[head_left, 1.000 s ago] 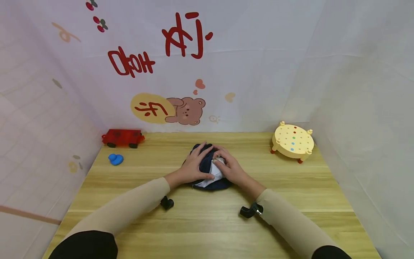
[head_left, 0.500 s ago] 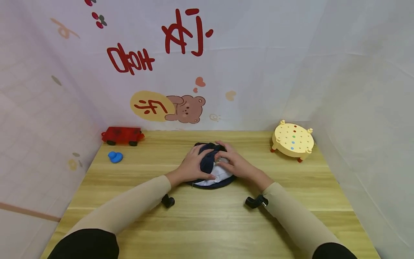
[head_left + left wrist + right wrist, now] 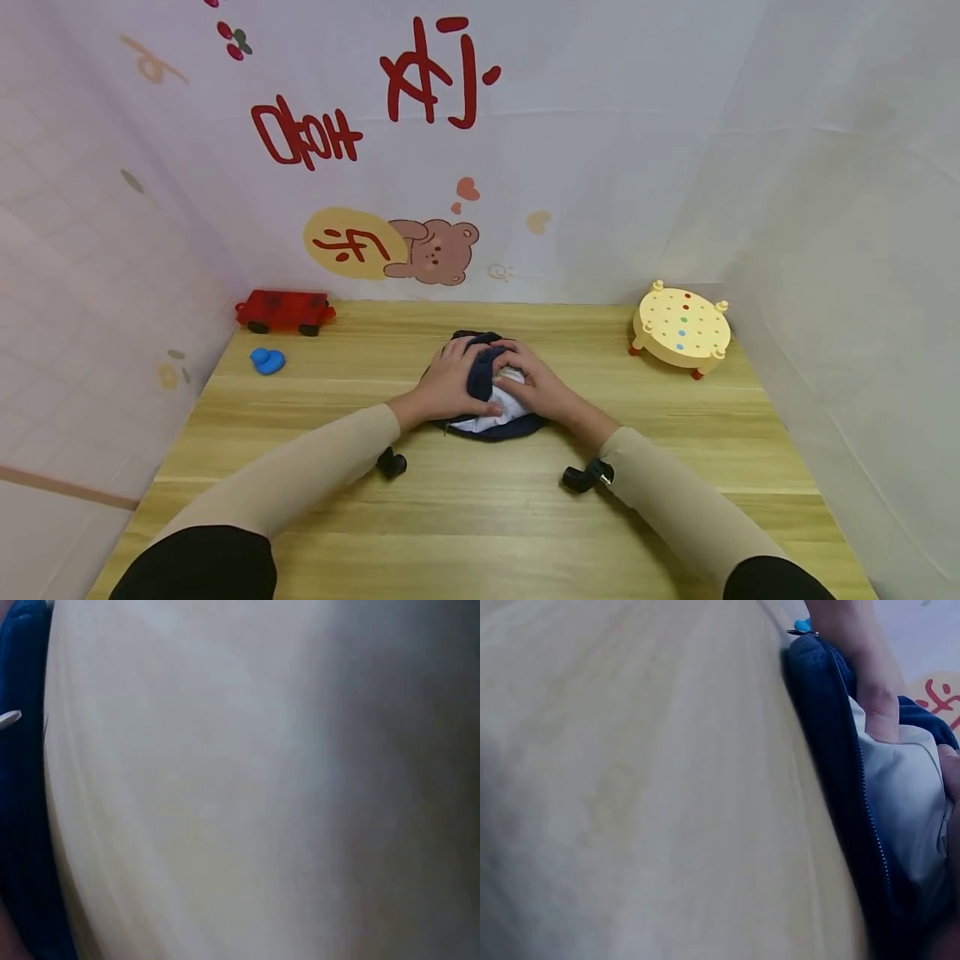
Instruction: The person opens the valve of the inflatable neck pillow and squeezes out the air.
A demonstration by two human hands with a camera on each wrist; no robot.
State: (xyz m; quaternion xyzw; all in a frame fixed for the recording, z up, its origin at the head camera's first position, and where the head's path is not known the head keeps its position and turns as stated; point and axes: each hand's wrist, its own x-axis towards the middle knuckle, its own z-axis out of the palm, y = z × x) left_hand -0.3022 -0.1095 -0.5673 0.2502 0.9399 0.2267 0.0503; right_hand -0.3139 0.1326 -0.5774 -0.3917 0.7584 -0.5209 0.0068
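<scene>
A dark blue zippered pouch (image 3: 480, 383) lies on the table with its white lining (image 3: 508, 408) showing. My left hand (image 3: 448, 382) grips its left side, fingers spread over the top and thumb on the lining. On the other side my right hand (image 3: 543, 393) holds the pouch with bent fingers, its thumb at the lining. In the right wrist view, the left thumb (image 3: 881, 720) reaches inside the parted zipper (image 3: 866, 795). A pale zipper pull (image 3: 9, 718) shows at the left edge of the left wrist view. The right fingertips are partly hidden in the folds.
A red toy car (image 3: 285, 312) and a blue toy duck (image 3: 267, 361) stand at the back left of the wooden table (image 3: 480, 517). A round yellow pegboard stool (image 3: 681, 329) is at the back right. White printed cloth (image 3: 600, 167) encloses the back and sides.
The right hand shifts a little outward and back toward the pouch, and the lining is spread wider than a second ago. The left hand stays on the pouch nearly unmoved.
</scene>
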